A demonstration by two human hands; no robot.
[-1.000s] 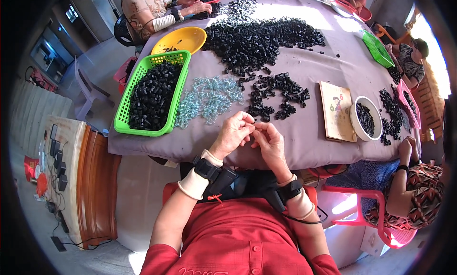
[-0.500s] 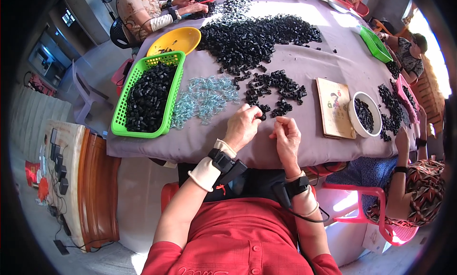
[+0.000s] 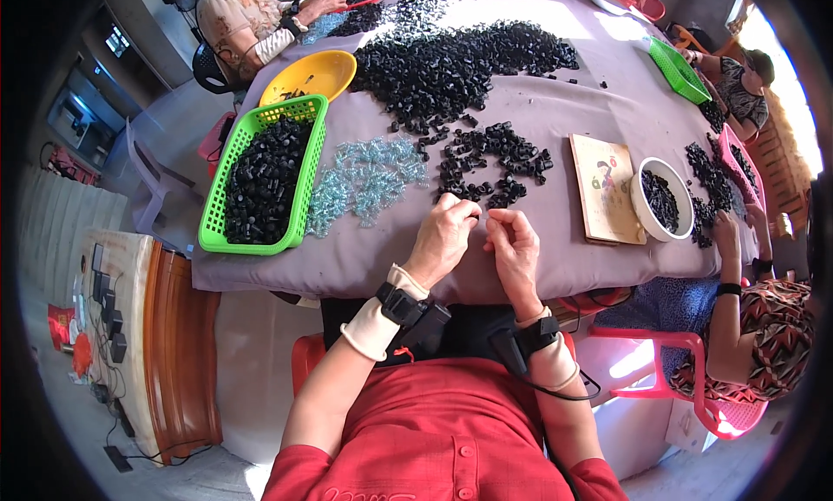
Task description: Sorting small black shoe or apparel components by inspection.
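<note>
My left hand [image 3: 440,241] is closed in a pinch over the near part of the table, with a small black plastic piece [image 3: 475,216] showing at its fingertips. Close beside it, my right hand [image 3: 514,248] has thumb and fingers pressed together; whatever they hold is too small to make out. A loose cluster of small black plastic pieces [image 3: 499,158] lies just beyond both hands. To the left of it spreads a pile of small clear bluish pieces, spring-like in look [image 3: 369,180]. Farther left, a green plastic basket [image 3: 316,145] is filled with black pieces.
A large heap of black pieces [image 3: 460,67] covers the table's middle. A yellow bowl [image 3: 334,70] sits behind the basket. On the right are a booklet [image 3: 599,189] and a white bowl [image 3: 685,225] of dark parts. Other people work at the left and right sides of the purplish tablecloth [image 3: 555,267].
My right hand has moved slightly left and up, its fingertips nearer my left hand's. The far-left person's hands have shifted toward the red tray. The view has shifted slightly.
</note>
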